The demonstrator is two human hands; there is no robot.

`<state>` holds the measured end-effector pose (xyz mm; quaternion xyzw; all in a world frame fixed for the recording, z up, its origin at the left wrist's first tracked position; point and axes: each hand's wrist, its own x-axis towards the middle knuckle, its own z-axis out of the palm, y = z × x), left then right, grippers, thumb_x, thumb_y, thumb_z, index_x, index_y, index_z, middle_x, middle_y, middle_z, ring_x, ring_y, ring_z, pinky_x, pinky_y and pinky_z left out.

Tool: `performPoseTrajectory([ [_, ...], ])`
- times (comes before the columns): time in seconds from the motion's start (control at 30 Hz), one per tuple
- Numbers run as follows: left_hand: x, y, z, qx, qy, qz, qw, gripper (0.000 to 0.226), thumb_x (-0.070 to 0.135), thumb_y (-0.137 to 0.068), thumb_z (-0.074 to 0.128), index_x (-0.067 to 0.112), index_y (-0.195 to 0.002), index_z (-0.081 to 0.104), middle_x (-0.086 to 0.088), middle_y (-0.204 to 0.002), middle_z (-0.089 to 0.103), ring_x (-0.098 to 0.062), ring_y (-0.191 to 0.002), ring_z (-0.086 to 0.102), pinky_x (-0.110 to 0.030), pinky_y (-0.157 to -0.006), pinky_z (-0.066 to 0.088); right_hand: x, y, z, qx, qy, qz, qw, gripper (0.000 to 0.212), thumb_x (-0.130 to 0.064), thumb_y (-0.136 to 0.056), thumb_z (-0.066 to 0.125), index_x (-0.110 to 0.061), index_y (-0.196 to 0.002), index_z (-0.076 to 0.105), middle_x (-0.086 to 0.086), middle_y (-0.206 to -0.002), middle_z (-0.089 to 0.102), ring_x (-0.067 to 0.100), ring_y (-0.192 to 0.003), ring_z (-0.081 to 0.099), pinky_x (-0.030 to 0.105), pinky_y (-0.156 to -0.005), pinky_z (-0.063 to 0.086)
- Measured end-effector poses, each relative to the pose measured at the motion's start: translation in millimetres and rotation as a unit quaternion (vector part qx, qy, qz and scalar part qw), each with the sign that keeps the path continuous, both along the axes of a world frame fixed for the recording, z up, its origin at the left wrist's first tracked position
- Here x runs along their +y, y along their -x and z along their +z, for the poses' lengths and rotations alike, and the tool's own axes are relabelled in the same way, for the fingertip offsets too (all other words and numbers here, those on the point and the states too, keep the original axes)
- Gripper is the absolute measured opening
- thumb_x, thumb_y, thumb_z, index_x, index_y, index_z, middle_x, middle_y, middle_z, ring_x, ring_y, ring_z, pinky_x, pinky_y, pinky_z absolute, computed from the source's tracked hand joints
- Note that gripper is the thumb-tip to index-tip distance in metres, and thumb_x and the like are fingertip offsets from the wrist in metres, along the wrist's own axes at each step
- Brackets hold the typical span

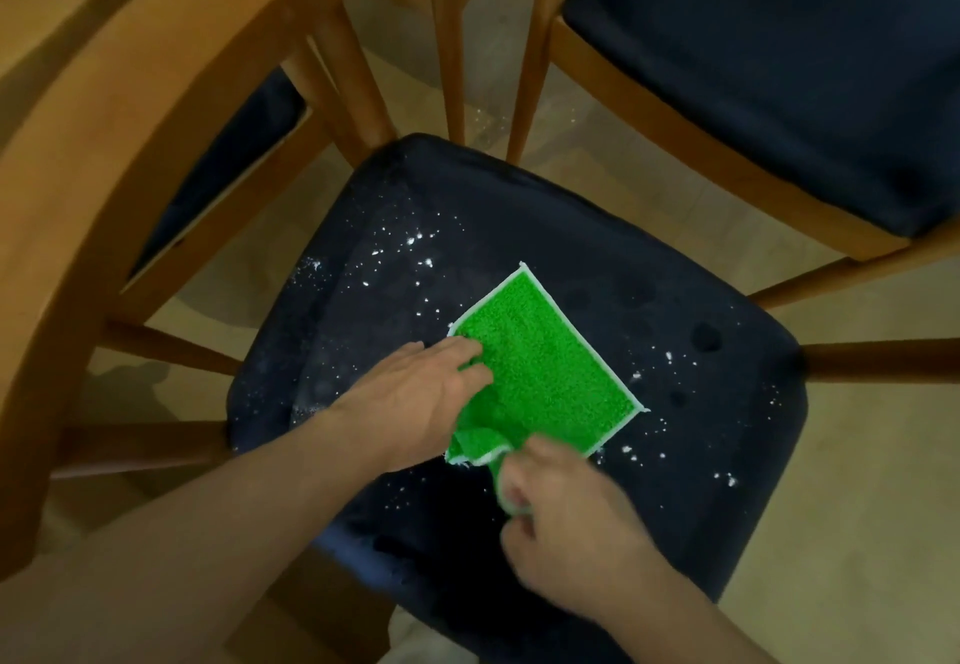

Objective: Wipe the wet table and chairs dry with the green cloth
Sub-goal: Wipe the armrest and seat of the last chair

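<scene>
The green cloth [545,367] with a white hem lies mostly flat on the dark blue seat [623,258] of a wooden chair right below me. Bright water droplets [410,242] speckle the seat to the left of the cloth and along its right side. My left hand [421,398] lies on the cloth's left edge, fingers extended over it. My right hand [566,523] pinches the bunched near corner of the cloth between thumb and fingers. The far half of the cloth is spread out and uncovered.
The chair's curved wooden back [104,154] arcs along the left. A second chair with a dark seat [779,65] stands at the upper right, and a third chair's legs [452,39] rise at the top centre. Beige floor [883,481] with wet specks surrounds them.
</scene>
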<state>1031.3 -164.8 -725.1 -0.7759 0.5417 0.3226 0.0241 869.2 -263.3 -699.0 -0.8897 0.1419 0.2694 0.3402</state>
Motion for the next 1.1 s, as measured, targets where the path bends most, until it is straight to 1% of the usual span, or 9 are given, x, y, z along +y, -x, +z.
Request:
performPoseTrajectory([
  [0.1, 4, 0, -5, 0.01, -0.005, 0.004, 1.0, 0.074, 0.005, -0.085, 0.048, 0.025, -0.151, 0.019, 0.0, -0.158, 0.01, -0.015, -0.142, 0.019, -0.04, -0.116, 0.013, 20, 0, 6, 0.07, -0.109, 0.093, 0.987, 0.013, -0.023, -0.079, 0.055, -0.024, -0.091, 0.061, -0.01, -0.107, 0.049, 0.014, -0.103, 0.05, 0.027, -0.085, 0.045],
  [0.2, 12, 0, -10, -0.019, -0.028, -0.012, 0.999, 0.094, 0.002, -0.083, 0.05, 0.026, -0.151, -0.01, 0.003, -0.159, -0.017, -0.013, -0.146, 0.002, -0.043, -0.117, 0.006, 16, -6, -13, -0.028, -0.036, -0.024, 0.999, 0.023, -0.018, -0.086, 0.052, -0.019, -0.104, 0.067, -0.003, -0.118, 0.055, 0.017, -0.11, 0.052, 0.031, -0.096, 0.047],
  [0.27, 15, 0, -12, -0.037, -0.037, 0.012, 0.999, 0.099, 0.002, -0.084, 0.049, 0.025, -0.147, -0.024, 0.002, -0.155, -0.029, -0.013, -0.146, -0.006, -0.043, -0.117, 0.002, 12, -17, -32, -0.124, 0.063, -0.131, 0.982, 0.039, -0.014, -0.093, 0.05, -0.008, -0.132, 0.055, 0.008, -0.143, 0.044, 0.023, -0.134, 0.038, 0.026, -0.112, 0.029],
  [0.33, 16, 1, -14, -0.046, -0.045, 0.05, 0.997, 0.093, 0.01, -0.09, 0.047, 0.02, -0.145, -0.027, 0.0, -0.155, -0.029, -0.013, -0.146, -0.013, -0.041, -0.116, -0.004, 16, -30, -52, -0.125, 0.083, -0.152, 0.977, 0.057, -0.028, -0.1, 0.038, -0.008, -0.151, 0.021, 0.009, -0.161, 0.009, 0.022, -0.149, 0.003, 0.031, -0.119, 0.009],
  [0.4, 16, 1, -15, -0.055, -0.054, 0.075, 0.994, 0.088, 0.016, -0.094, 0.046, 0.016, -0.146, -0.025, -0.002, -0.156, -0.028, -0.013, -0.144, -0.018, -0.04, -0.115, -0.008, 24, -37, -75, -0.089, 0.123, -0.109, 0.982, 0.065, -0.047, -0.099, 0.017, -0.018, -0.151, -0.011, 0.004, -0.157, -0.025, 0.021, -0.144, -0.025, 0.044, -0.12, -0.003],
  [0.57, 10, -18, 1, -0.059, -0.061, 0.085, 0.993, 0.079, 0.023, -0.096, 0.044, 0.013, -0.151, -0.012, -0.004, -0.158, -0.018, -0.015, -0.145, -0.013, -0.037, -0.116, -0.006, -10, -69, -105, -0.043, 0.263, -0.138, 0.954, 0.074, -0.073, -0.085, -0.013, -0.03, -0.141, -0.035, 0.005, -0.151, -0.039, 0.033, -0.138, -0.031, 0.059, -0.105, -0.019],
  [0.87, 24, -83, 81, -0.144, 0.034, 0.132, 0.98, 0.072, 0.029, -0.097, 0.042, 0.021, -0.151, -0.005, 0.003, -0.16, -0.011, -0.009, -0.145, -0.008, -0.029, -0.113, -0.006, -22, -174, -105, -0.025, 0.301, -0.205, 0.931, 0.086, -0.072, -0.083, -0.015, -0.019, -0.151, -0.013, 0.012, -0.159, -0.019, 0.04, -0.144, -0.015, 0.066, -0.108, -0.009],
  [1.0, 43, -89, 114, -0.181, 0.111, 0.153, 0.965, 0.067, 0.03, -0.096, 0.043, 0.021, -0.152, 0.008, 0.003, -0.16, 0.0, -0.006, -0.143, -0.004, -0.028, -0.113, -0.004, 38, -178, -106, -0.076, 0.272, -0.045, 0.958, 0.081, -0.067, -0.081, -0.023, -0.021, -0.147, -0.024, 0.011, -0.155, -0.028, 0.039, -0.141, -0.025, 0.063, -0.104, -0.022],
  [1.1, 55, -94, 132, -0.26, 0.156, 0.185, 0.935, 0.063, 0.028, -0.087, 0.046, 0.011, -0.146, 0.032, -0.009, -0.155, 0.024, -0.014, -0.14, 0.012, -0.038, -0.113, 0.009, 80, -132, -99, -0.115, 0.197, 0.119, 0.966, 0.076, -0.066, -0.093, 0.007, -0.019, -0.153, 0.008, 0.009, -0.161, 0.001, 0.039, -0.146, 0.003, 0.066, -0.112, 0.0],
])
